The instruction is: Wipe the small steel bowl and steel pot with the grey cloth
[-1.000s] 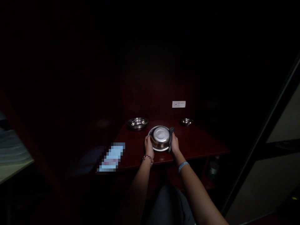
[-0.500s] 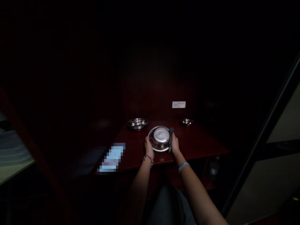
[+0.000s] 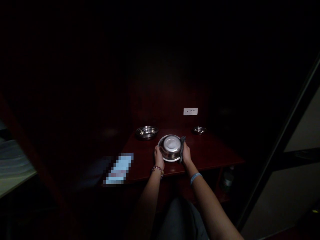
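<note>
A shiny metal bowl (image 3: 171,146) is held with its base facing me, above the front part of the dark red desk (image 3: 212,155). My left hand (image 3: 159,158) grips the bowl's left rim, a beaded bracelet on the wrist. On the other side, my right hand (image 3: 186,154) is closed on a dark cloth (image 3: 182,149) pressed against the right rim; a light blue band circles that wrist. Farther back on the left sits a stack of metal dishes (image 3: 147,132), and a small metal bowl (image 3: 199,130) stands at the back right.
A pixelated bright rectangle (image 3: 119,168) lies at the desk's front left. The back wall carries a white socket panel (image 3: 190,111). Below the desk at the right stands a bottle (image 3: 227,180). A pale shelf (image 3: 15,181) is at the far left.
</note>
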`<state>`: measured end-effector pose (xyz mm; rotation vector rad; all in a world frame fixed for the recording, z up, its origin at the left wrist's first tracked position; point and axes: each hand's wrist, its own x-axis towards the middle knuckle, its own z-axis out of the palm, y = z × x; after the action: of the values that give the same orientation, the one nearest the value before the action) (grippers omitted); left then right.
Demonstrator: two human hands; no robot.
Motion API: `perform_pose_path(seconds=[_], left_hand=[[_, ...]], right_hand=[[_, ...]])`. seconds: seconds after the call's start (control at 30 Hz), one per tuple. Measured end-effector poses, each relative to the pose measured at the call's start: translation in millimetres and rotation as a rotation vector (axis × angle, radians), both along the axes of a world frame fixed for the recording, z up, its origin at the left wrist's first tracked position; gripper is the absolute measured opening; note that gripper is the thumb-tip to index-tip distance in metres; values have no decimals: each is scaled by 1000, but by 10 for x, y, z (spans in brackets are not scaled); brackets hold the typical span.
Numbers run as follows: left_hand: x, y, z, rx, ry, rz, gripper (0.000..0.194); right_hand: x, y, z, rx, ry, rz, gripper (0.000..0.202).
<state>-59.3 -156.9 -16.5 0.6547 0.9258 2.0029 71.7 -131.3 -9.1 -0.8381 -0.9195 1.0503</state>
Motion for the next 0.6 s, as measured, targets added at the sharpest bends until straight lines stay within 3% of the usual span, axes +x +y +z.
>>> perform_pose_path(seconds=[0.13,0.6], left_hand=[[9,-7,25,-42,-36,18,28],[-13,71,-63,43,19,-3,28]], right_hand=[[6,-7,0,7,-14,-15,57],[23,-28,23,3,-26,-9,54]])
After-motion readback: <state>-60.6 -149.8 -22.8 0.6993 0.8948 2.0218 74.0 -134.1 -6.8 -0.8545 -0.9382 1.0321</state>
